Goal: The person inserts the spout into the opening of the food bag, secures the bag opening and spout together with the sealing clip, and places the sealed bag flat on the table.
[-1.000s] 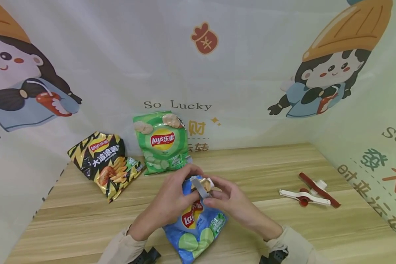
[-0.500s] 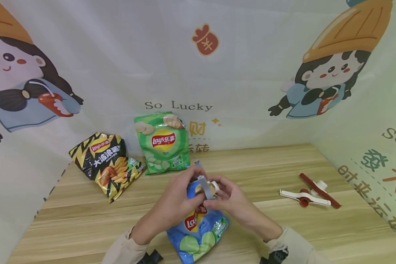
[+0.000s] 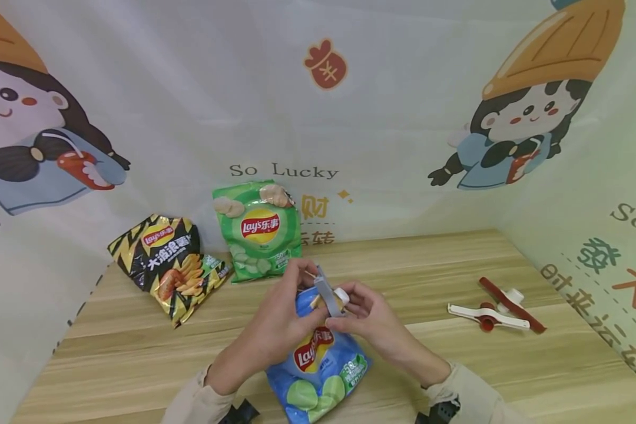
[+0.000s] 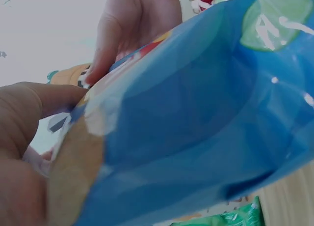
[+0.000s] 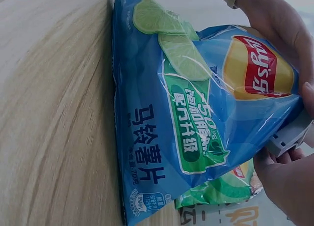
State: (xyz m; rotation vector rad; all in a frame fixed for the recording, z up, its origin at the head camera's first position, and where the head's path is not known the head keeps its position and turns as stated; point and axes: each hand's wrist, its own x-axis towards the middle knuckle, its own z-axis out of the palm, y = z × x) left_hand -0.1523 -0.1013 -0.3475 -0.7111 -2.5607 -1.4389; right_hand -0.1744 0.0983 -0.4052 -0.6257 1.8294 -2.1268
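A blue chip bag (image 3: 325,377) stands between my hands, its top edge folded, with a tan part of the print showing at the fold. My left hand (image 3: 275,321) pinches the folded top from the left, its thumb in front. A grey bag clip (image 3: 327,297) crosses this top, its two arms rising close to each other at the upper end. My right hand (image 3: 373,318) holds the clip's lower end with thumb and fingers. In the right wrist view, the clip's end (image 5: 289,135) shows beside the right fingers; the left wrist view shows mostly the bag's blue side (image 4: 196,118).
A green chip bag (image 3: 259,235) leans on the back cloth. Left of it lies a black and yellow chip bag (image 3: 164,259). On the right of the wooden table (image 3: 429,265) lie a white clip (image 3: 500,318) and a dark red clip (image 3: 527,315), crossing each other.
The grey clip has turned more upright over the bag's top, and its two arms now stand nearer each other at the upper end. My left fingers have risen beside it.
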